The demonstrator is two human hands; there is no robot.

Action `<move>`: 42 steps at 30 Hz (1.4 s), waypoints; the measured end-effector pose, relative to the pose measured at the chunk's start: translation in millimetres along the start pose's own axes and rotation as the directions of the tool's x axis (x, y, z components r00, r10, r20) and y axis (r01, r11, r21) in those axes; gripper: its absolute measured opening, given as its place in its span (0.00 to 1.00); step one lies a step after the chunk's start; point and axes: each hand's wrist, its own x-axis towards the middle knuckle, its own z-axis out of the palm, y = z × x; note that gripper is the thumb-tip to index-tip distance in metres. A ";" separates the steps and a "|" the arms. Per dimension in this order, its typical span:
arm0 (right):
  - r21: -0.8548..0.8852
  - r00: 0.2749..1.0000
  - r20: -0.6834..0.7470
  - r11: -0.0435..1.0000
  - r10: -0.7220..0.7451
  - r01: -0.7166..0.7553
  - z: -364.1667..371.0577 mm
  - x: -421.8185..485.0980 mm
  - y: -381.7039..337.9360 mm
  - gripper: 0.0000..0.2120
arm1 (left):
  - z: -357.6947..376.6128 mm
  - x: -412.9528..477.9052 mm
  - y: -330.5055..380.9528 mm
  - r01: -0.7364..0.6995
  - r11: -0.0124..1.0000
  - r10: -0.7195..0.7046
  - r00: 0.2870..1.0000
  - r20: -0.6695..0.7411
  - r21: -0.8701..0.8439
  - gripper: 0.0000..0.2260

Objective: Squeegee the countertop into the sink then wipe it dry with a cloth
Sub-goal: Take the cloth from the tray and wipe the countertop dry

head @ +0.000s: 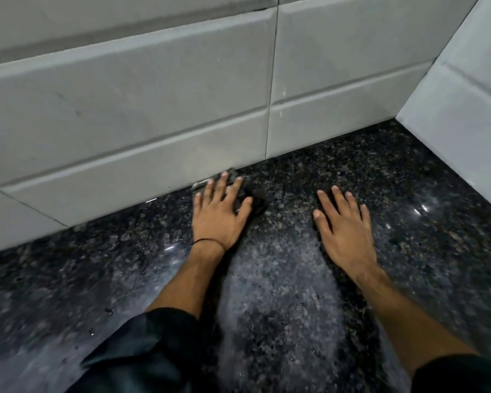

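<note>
Left hand (219,214): fingers spread flat, pressing a dark crumpled cloth (248,198) onto the speckled black granite tabletop (281,293), touching the white tiled wall (153,109). Right hand (345,228): fingers open, flat, empty.

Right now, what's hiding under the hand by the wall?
A dark cloth lies under the left hand, pressed flat on the speckled countertop. Only its edges peek out past the fingers; the rest is covered.

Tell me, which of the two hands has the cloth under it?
The left hand, the one with a thin black band at its wrist, presses a dark cloth onto the countertop by the tiled wall. The right hand lies flat on bare stone.
</note>
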 end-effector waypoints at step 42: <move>0.032 0.994 0.103 0.999 -0.039 0.036 -23.0 -213.1 -6.2 0.26 | -28.2 -244.7 -80.3 0.339 0.940 -0.337 0.940 -0.060 0.041 0.32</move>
